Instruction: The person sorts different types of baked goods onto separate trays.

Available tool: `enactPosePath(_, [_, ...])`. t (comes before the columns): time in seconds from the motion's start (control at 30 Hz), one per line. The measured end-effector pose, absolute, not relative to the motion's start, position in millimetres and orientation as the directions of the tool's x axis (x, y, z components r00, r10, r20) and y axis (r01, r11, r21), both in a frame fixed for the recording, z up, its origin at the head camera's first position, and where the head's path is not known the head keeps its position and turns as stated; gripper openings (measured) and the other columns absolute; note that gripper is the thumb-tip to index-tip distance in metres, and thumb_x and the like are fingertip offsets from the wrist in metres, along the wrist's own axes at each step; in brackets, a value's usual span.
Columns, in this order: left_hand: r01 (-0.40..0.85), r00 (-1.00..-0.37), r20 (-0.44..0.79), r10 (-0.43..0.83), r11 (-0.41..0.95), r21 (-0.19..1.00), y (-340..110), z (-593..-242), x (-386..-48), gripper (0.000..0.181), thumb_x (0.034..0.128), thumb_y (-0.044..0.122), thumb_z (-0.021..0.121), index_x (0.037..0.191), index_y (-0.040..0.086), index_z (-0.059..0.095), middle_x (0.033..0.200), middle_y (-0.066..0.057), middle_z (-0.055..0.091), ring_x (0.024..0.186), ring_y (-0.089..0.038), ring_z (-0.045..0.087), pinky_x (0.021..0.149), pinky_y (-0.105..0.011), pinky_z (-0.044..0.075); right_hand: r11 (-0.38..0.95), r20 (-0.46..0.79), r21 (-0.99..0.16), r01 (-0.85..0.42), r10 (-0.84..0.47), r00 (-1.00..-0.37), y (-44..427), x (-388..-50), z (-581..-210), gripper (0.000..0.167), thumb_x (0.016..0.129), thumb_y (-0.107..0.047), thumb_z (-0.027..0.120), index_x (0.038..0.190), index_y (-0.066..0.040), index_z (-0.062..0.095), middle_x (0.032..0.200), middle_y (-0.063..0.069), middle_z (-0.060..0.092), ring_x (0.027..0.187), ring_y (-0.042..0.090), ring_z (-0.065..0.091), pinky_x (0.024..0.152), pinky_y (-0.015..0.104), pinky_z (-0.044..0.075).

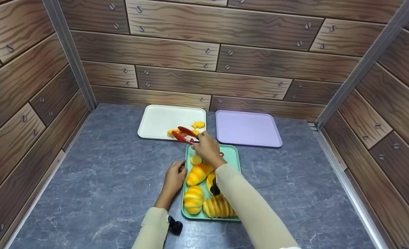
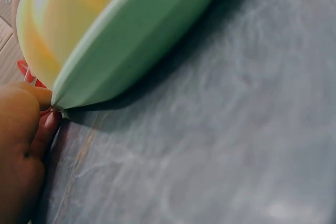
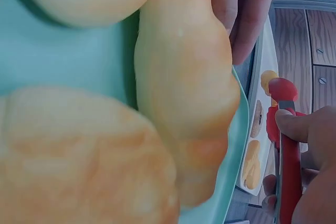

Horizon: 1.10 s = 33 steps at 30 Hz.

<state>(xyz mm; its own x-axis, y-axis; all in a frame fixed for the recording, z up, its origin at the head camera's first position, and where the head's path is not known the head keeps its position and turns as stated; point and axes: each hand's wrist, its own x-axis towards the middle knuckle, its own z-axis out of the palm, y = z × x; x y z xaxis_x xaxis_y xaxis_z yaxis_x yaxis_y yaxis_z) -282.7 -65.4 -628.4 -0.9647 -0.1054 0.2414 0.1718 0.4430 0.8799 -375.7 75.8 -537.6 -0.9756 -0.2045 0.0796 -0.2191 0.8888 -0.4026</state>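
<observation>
My right hand (image 1: 207,148) grips a pair of red tongs (image 3: 290,177) over the near edge of the white tray (image 1: 159,119). Around the tong tips lie small yellow-orange pieces (image 1: 198,125); whether the tips hold anything I cannot tell. My left hand (image 1: 175,176) pinches the left rim of the green tray (image 2: 131,45), its fingertips partly hidden. Bread-like pieces fill that tray: a ridged roll (image 1: 193,200), a long bun (image 1: 199,174), a sliced loaf (image 1: 220,206) and a round golden biscuit (image 1: 196,159). My right forearm covers part of them.
A purple tray (image 1: 247,128) lies right of the white one. The grey marbled tabletop (image 1: 114,166) is enclosed by wood-patterned walls (image 1: 176,52) at the back and both sides.
</observation>
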Motion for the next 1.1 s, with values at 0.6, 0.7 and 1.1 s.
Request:
enactPosePath(0.6, [0.163,-0.967,0.233,-0.103,0.454,0.876,-65,-629,-282,0.031,0.0958,0.006,0.062,0.126,-0.001,0.068,0.104,-0.009,0.065,0.091,-0.018,0.056,0.085,-0.039,0.048,0.917,0.098,-0.344,-0.201,-0.177,-0.979,48,-374,-537,0.043,0.091,-0.034,0.075,0.125,-0.009,0.067,0.122,0.006,0.058,0.102,0.031,0.065,0.087,0.045,0.053])
enactPosePath(0.7, [0.177,-0.963,0.25,-0.104,0.459,0.871,-65,-629,-282,0.031,0.0955,0.005,0.062,0.125,-0.002,0.068,0.101,-0.009,0.065,0.089,-0.018,0.056,0.084,-0.039,0.048,0.914,0.102,-0.351,-0.201,-0.176,-0.979,47,-373,-536,0.046,0.09,-0.034,0.076,0.128,-0.01,0.066,0.122,0.006,0.058,0.101,0.032,0.064,0.086,0.045,0.053])
enactPosePath(1.1, [0.17,-0.962,0.244,-0.119,0.436,0.883,-64,-629,-281,0.031,0.0953,0.005,0.063,0.125,-0.002,0.068,0.109,-0.012,0.067,0.094,-0.021,0.059,0.088,-0.042,0.049,0.888,0.112,-0.403,-0.223,-0.194,-0.975,64,-366,-522,0.039,0.09,-0.035,0.077,0.119,-0.01,0.068,0.121,0.004,0.058,0.1,0.03,0.065,0.082,0.045,0.052])
